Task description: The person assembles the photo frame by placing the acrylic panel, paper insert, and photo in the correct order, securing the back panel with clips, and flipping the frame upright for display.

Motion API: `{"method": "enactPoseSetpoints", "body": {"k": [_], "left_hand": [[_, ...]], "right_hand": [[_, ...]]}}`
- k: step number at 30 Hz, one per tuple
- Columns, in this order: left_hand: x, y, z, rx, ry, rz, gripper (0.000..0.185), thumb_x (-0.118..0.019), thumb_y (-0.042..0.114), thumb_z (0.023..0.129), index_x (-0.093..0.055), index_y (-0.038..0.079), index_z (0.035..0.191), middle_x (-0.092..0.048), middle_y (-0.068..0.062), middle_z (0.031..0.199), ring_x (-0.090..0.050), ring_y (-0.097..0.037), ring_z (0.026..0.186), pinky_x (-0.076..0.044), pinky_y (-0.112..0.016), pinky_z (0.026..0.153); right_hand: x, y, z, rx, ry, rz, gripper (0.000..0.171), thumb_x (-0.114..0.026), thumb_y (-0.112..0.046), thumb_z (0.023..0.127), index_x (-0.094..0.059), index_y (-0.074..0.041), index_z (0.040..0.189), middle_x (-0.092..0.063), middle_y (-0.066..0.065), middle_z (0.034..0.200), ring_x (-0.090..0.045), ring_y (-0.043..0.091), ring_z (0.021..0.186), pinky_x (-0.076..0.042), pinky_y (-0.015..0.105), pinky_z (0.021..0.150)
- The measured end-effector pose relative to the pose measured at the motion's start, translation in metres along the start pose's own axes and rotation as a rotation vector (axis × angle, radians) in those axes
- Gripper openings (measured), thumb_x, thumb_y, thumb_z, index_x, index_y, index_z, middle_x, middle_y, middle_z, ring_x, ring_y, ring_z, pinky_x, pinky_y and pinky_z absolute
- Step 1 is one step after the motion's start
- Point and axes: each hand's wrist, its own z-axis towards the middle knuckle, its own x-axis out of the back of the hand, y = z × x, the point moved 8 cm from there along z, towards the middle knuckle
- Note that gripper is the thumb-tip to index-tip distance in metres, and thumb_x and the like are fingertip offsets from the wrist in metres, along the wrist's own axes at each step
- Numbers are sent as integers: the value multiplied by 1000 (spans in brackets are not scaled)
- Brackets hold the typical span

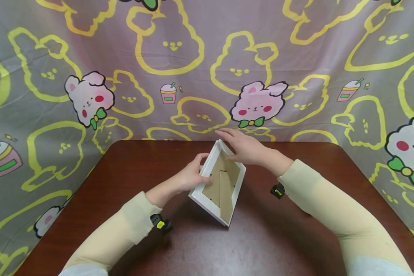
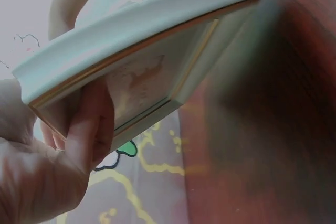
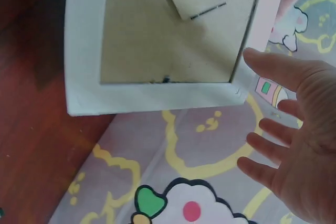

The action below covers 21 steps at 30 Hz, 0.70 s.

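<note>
A white picture frame is held tilted over the table, its tan backing board facing the head camera. Flat against that board lies a support leg. My left hand grips the frame's left side, thumb over the back and fingers round onto the front. In the left wrist view, the front shows a gold-brown inner edge and a faint picture behind a shiny pane. At the upper right corner is my right hand, fingers spread and extended, its thumb tip right at the white border.
A dark reddish-brown table lies under the frame. Behind and at the sides hangs a grey curtain printed with yellow bear outlines, white rabbits and cups. Each wrist carries a small black device.
</note>
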Motion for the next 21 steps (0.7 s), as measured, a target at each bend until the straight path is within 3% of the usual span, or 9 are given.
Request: {"method": "enactPoseSetpoints", "body": {"k": [7, 14, 21], "left_hand": [[-7, 16, -7, -84, -65, 188, 78, -70, -3, 81, -24, 0, 143, -60, -26, 115, -64, -31, 93, -55, -41, 70], [-7, 24, -12, -90, -49, 280, 79, -71, -2, 80, -25, 4, 144, -60, -22, 116, -64, -28, 90, -54, -39, 67], [-6, 28, -13, -72, -74, 329, 79, -72, 0, 82, -24, 7, 145, -59, -20, 118, -64, -27, 92, -55, -40, 67]], "right_hand": [[-4, -15, 6, 117, -41, -72, 87, -87, -18, 73, -41, -7, 146, -42, 15, 147, -38, 31, 133, -31, 54, 105], [-5, -15, 6, 91, -68, -41, 82, -87, -17, 73, -45, -6, 143, -47, 14, 142, -44, 31, 130, -33, 51, 105], [-5, -16, 5, 83, -109, 15, 72, -86, -14, 74, -53, -8, 138, -55, 12, 136, -48, 29, 126, -38, 48, 103]]}}
